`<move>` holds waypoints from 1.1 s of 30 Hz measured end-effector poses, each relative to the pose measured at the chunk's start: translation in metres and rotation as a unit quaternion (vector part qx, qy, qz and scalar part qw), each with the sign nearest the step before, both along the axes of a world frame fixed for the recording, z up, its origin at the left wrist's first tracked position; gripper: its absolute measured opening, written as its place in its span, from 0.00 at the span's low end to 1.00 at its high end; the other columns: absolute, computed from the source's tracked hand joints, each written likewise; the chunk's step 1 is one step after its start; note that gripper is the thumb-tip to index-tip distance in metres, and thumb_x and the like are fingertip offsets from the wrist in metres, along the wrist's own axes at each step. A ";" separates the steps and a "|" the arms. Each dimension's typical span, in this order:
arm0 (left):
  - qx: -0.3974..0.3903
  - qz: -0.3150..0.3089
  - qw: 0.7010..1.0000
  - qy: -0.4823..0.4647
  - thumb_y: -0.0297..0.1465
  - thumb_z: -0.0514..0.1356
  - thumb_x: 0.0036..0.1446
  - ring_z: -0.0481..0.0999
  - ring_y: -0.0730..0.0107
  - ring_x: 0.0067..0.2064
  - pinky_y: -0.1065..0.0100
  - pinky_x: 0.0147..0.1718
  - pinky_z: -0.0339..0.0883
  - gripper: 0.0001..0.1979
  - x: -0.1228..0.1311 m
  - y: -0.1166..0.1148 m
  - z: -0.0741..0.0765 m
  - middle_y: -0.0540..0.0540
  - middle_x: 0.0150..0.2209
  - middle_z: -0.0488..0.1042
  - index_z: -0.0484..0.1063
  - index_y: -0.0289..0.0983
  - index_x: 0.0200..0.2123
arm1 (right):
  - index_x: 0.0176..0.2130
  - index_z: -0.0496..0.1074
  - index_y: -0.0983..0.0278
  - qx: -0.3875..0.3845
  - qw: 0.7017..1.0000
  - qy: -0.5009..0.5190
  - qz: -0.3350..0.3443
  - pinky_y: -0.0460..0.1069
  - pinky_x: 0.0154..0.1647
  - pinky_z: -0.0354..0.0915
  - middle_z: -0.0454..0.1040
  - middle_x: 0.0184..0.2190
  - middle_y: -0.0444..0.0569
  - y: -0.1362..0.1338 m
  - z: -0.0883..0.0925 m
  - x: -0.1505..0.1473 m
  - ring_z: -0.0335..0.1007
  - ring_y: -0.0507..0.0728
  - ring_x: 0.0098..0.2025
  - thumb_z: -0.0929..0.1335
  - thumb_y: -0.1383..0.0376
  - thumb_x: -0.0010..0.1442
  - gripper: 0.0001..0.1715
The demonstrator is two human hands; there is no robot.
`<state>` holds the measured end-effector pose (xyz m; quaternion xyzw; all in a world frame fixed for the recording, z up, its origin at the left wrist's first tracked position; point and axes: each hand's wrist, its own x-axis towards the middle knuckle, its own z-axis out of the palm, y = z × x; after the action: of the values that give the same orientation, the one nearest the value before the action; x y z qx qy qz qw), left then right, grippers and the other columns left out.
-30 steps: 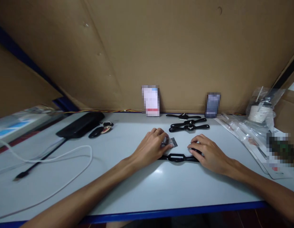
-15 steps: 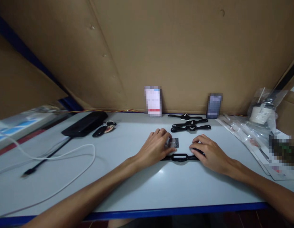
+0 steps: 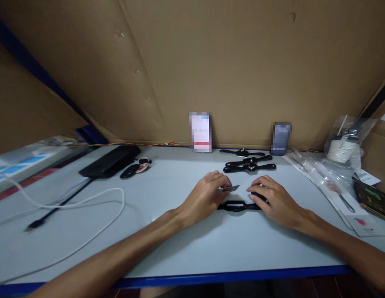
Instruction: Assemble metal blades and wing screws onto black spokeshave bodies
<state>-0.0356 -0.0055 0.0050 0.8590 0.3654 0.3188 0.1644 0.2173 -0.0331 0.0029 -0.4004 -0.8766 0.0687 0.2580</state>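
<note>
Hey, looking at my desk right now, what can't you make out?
All in the head view:
1. Both ends of the near black tool: hidden by the left grip and right grip.
2. The rest of the thin grey piece: behind the left grip's fingers.
3. Writing on the pale screen and dark screen: blurred into blocks.
4. The white cable's ends: past the left edge.

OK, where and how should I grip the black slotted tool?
Probably by the slim arms of the black slotted tool, one hand from each side: it lies crosswise, an arm running out either way from its wider middle. The left hand and right hand hide its ends.
</note>
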 end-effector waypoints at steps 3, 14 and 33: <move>0.024 -0.049 0.998 -0.040 0.24 0.58 0.64 0.73 0.64 0.37 0.63 0.37 0.68 0.05 0.005 -0.010 0.005 0.48 0.34 0.74 0.69 0.39 0.36 | 0.58 0.73 0.63 0.008 0.999 0.041 0.010 0.63 0.52 0.71 0.77 0.48 0.55 -0.003 0.002 -0.005 0.71 0.63 0.51 0.68 0.65 0.71 0.17; 0.014 -0.053 0.998 0.029 0.31 0.59 0.68 0.73 0.59 0.44 0.57 0.45 0.69 0.06 0.002 -0.015 0.010 0.44 0.43 0.75 0.69 0.38 0.47 | 0.33 0.69 0.62 0.022 0.990 0.143 0.002 0.51 0.36 0.65 0.72 0.29 0.46 -0.006 0.009 -0.010 0.68 0.56 0.33 0.64 0.67 0.72 0.13; -0.100 -0.006 0.983 0.156 0.37 0.61 0.67 0.73 0.57 0.42 0.59 0.40 0.67 0.09 0.004 -0.021 0.002 0.45 0.41 0.73 0.70 0.38 0.45 | 0.43 0.80 0.63 -0.074 0.978 0.183 -0.073 0.52 0.42 0.68 0.82 0.38 0.49 0.003 0.008 -0.003 0.76 0.57 0.39 0.68 0.70 0.68 0.10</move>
<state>-0.0318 -0.0270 0.0068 0.8797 0.4111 0.1415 0.1927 0.2146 -0.0302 0.0108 -0.4617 -0.7757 0.1861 0.3879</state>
